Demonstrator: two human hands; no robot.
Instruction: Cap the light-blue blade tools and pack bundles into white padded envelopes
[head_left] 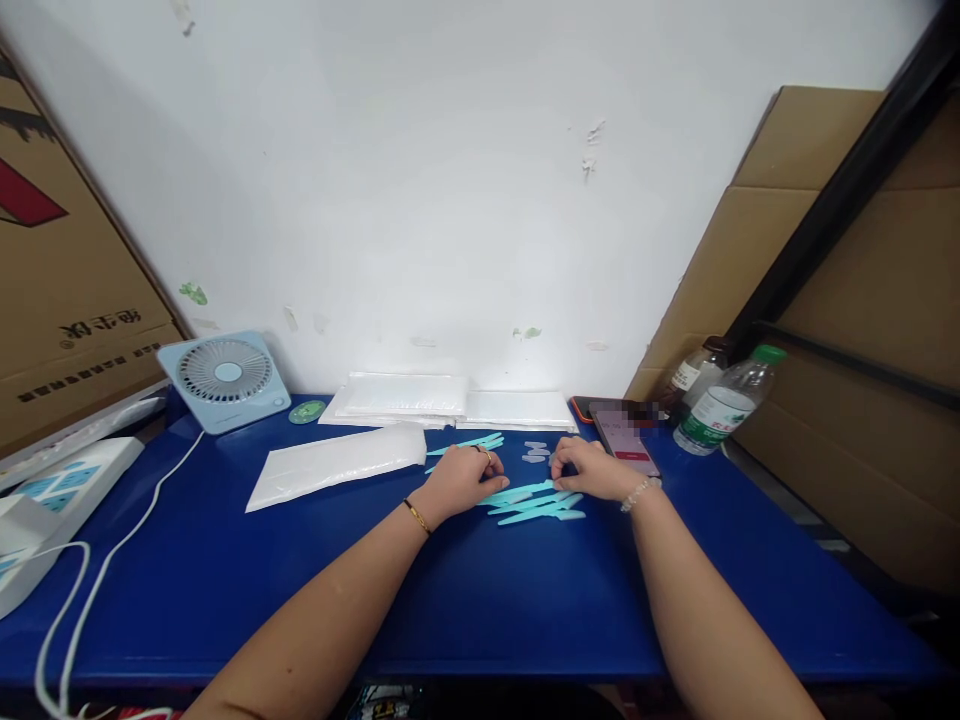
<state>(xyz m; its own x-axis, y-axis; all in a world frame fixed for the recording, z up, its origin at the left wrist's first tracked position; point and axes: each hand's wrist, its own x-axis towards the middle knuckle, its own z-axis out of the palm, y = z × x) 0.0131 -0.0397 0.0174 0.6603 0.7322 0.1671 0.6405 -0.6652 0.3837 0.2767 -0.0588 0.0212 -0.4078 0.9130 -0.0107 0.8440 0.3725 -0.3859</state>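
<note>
Turquoise eyebrow razors (541, 513) lie in a loose pile on the blue table, their handles pointing mostly left. My left hand (466, 478) is closed at the handle end of the topmost razor (529, 490), thumb and fingers pinched together. At that razor's blade end, my right hand (589, 468) pinches with thumb and forefinger; the tip is partly hidden by the fingers. Several small translucent blade covers (535, 452) lie just left of my right hand. Behind my left hand are more turquoise razors (480, 441), partly covered by it.
White padded packets (401, 395) lie along the wall, with another white packet (334, 462) nearer. A blue fan (229, 375) and a power strip (67, 495) with cables are at left. Phones (622, 440) and bottles (716, 410) stand or lie at right, beside cardboard (757, 240).
</note>
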